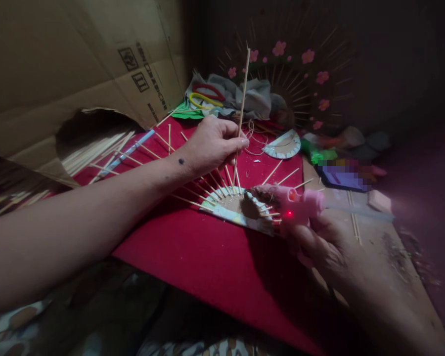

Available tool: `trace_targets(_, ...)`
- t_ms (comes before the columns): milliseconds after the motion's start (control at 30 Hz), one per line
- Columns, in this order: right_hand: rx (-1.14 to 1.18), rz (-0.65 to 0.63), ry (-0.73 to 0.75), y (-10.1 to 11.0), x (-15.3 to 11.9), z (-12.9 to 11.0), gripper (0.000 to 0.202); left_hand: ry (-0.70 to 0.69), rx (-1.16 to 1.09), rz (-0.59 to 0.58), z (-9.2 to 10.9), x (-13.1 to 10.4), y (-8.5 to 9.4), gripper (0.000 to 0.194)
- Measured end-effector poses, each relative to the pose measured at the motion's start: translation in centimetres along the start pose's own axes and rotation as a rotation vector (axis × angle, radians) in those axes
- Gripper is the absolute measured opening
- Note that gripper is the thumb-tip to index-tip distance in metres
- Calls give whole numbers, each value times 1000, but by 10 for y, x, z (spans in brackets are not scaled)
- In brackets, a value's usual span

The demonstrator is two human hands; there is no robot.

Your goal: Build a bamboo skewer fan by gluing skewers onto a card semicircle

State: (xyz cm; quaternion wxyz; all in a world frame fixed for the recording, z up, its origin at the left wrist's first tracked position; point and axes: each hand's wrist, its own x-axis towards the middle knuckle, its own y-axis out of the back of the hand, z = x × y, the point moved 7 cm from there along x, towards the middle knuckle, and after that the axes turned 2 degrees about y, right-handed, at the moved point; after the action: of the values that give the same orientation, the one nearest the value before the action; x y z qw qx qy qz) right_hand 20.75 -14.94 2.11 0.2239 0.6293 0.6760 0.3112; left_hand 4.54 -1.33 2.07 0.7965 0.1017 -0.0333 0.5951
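Observation:
A thin wooden stick (pixel 244 94) stands nearly upright, pinched between the thumb and fingers of my left hand (pixel 217 143). Its lower end meets the curved edge of a half-round cardboard piece (pixel 230 212), from which several sticks fan out. My right hand (pixel 319 242) grips a pink glue gun (pixel 300 205) with a small red light lit. The gun's dark, crusted nozzle points left, over the right part of the cardboard piece. Beneath lies a red sheet (pixel 193 252). Whether the nozzle touches the cardboard, I cannot tell.
A large cardboard box (pixel 96 59) with a hole showing many sticks stands at the left. Behind are scissors (pixel 207 96) with red and yellow handles, a second half-round piece (pixel 284 144), and a stick fan with pink flowers (pixel 307 57). A phone (pixel 344 175) lies at the right.

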Motion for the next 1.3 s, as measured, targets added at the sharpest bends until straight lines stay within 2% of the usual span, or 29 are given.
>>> trace_targets(100,8,-23,49,-1,-2,-6,27,13,-12,5,-1,0,1,19)
trace_targets(267,-66,-95,-11,-1,-5,-10,35,62,-81,33,-5,0,2,15)
trace_targets(467,-130,-46,-26,4,0,-21,34,41,-60,7,-3,0,0,15)
trace_targets(733,-81,-59,-4,4,-4,-12,33,79,-89,23,-3,-2,-1,16)
trace_targets(867,-102,30,-22,14,-5,-15,26,83,-95,28,-3,-2,0,15)
trace_targets(933,-124,29,-32,15,-4,-17,26,73,-84,24,-4,-2,-1,14)
trace_targets(1000,-153,-10,-32,13,-4,-16,27,57,-64,16,-4,-1,-1,14)
trace_targets(1200,-60,36,31,9,-3,-6,37,95,-154,40,-8,-2,0,9)
trace_targets(1300,-62,-2,18,6,-4,-7,37,86,-141,40,-7,-2,0,9)
